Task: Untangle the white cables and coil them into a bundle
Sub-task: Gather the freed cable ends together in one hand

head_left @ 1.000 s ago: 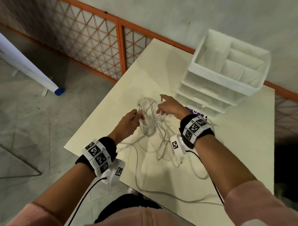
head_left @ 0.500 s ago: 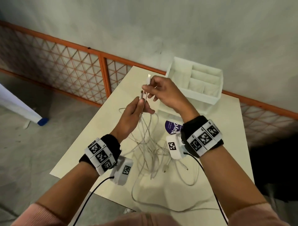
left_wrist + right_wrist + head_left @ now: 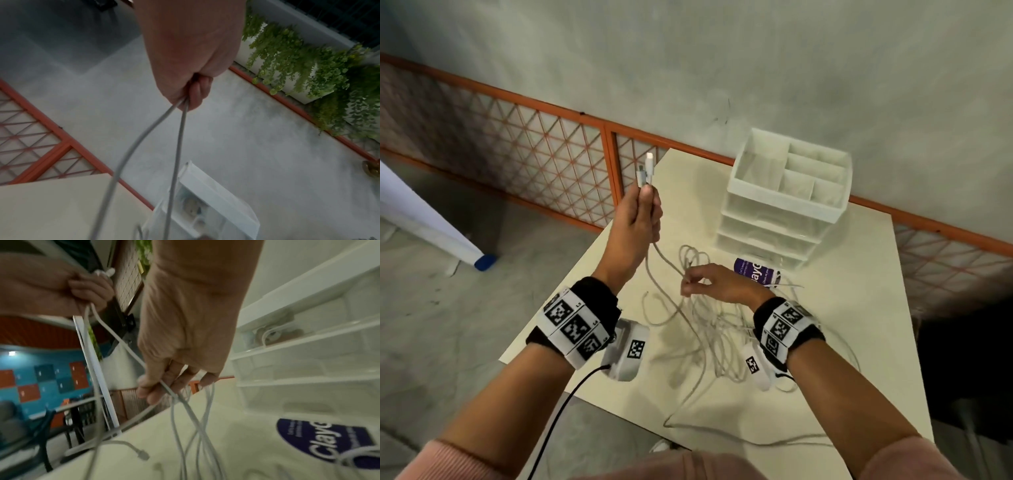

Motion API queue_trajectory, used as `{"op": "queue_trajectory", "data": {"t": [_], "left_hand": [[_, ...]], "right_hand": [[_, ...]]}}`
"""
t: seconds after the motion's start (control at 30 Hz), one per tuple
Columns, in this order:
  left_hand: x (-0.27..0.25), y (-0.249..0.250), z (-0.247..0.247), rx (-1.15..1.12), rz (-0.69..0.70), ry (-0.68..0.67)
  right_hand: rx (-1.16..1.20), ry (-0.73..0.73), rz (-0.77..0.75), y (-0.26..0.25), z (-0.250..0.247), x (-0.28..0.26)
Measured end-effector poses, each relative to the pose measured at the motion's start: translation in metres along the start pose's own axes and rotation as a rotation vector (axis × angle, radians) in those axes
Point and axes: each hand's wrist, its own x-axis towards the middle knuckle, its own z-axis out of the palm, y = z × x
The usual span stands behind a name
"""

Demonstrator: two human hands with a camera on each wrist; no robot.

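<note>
The left hand (image 3: 635, 219) is raised at 11 o'clock over the table (image 3: 842, 308), fist clamped around two strands of the white cables (image 3: 702, 329), connector ends protruding upward. The right hand (image 3: 717, 282) pinches strands above the tangle at table centre. Only the right wrist view shows a cable inside the drawer organizer (image 3: 308, 353) at 1 o'clock.

A round purple sticker (image 3: 327, 443) on the table (image 3: 842, 308) reads "Clayc" in white letters, cut off at the edge; smaller lines beside it are too blurred to read. The wristbands carry only black-and-white square code marks
</note>
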Motion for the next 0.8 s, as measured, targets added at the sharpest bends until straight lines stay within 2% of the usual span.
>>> {"op": "queue_trajectory", "data": {"t": [0.2,0.3,0.4,0.47,0.63,0.73,0.8], "left_hand": [[-0.009,0.002,-0.005,0.077,0.076,0.096],[-0.018,-0.004,0.0,0.32,0.132,0.125],[-0.028,-0.009,0.002,0.54,0.107,0.067],[-0.033,-0.013,0.003,0.567,0.07,0.032],[-0.031,-0.016,0.014,0.592,0.044,-0.075],[-0.028,-0.021,0.02,0.625,0.016,-0.087],[-0.029,-0.022,0.02,0.623,0.062,-0.057]], "right_hand": [[-0.245,0.27,0.075,0.038,-0.021,0.002],[-0.275,0.374,0.032,0.028,-0.039,-0.008],[-0.307,0.499,-0.04,-0.002,-0.063,-0.02],[-0.368,0.499,-0.05,-0.027,-0.077,-0.029],[-0.523,0.391,-0.065,-0.073,-0.086,-0.043],[-0.505,0.381,-0.157,-0.076,-0.076,-0.041],[-0.416,0.368,-0.156,-0.063,-0.07,-0.038]]}}
